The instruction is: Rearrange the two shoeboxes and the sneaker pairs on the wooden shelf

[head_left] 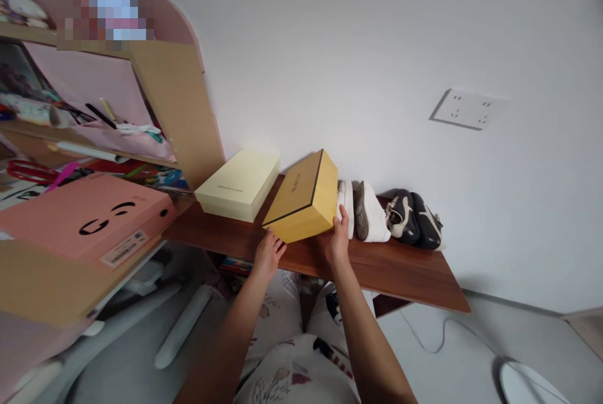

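Observation:
A yellow shoebox [301, 193] with a dark line under its lid is held tilted over the brown wooden shelf top [377, 269]. At its lower left corner, my left hand [268, 253] grips the box, fingers beneath the edge. My right hand [339, 237] is closed against the box's lower right corner, thumb pointing up along its side. A cream shoebox [240, 184] lies flat just to the left. Right of the yellow box stand white shoes [372, 212], partly hidden behind it and my right hand, then black shoes [417, 218] with white trim.
On the left is a desk [56, 272] bearing a pink box [89, 218], with cluttered shelving above it. A wall socket plate [468, 109] is at the right. On the floor, a cable [443, 335] runs to a white round object [527, 382].

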`<state>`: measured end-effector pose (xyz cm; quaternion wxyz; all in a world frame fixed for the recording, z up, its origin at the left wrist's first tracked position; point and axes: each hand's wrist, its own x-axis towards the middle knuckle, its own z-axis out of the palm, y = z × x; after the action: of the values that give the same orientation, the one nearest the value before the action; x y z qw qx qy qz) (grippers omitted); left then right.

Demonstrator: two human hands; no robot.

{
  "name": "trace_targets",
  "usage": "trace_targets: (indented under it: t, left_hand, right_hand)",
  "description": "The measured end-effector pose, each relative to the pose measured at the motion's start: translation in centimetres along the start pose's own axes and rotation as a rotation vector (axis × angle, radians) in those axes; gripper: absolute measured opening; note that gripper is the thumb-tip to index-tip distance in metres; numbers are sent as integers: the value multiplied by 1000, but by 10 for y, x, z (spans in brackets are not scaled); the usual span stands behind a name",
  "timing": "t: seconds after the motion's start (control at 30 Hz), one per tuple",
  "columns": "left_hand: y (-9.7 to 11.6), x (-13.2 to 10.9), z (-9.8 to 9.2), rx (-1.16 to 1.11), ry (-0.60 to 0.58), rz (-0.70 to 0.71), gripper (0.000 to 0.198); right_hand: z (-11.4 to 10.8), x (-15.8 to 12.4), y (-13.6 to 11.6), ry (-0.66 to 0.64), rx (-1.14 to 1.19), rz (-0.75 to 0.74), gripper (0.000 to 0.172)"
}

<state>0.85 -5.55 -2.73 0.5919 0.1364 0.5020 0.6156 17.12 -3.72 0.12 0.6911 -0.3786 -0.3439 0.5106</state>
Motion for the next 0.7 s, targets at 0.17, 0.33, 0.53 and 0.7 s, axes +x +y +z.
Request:
trace_targets:
  t: [0.17,0.33,0.53,0.7]
  left_hand:
    - [14,-1,8,-30,20,-2,36]
    - [23,4,11,-7,33,144,29]
    - [32,12,14,57,43,286,25]
    - [31,27,9,223,9,473,33]
  right_hand:
    - [-9,-5,12,22,-24,-24,67]
    - [-17,4,14,66,-296,-94,64]
    - [-16,8,16,-54,-459,-85,72]
    - [-14,11,26,-130,-503,-165,71]
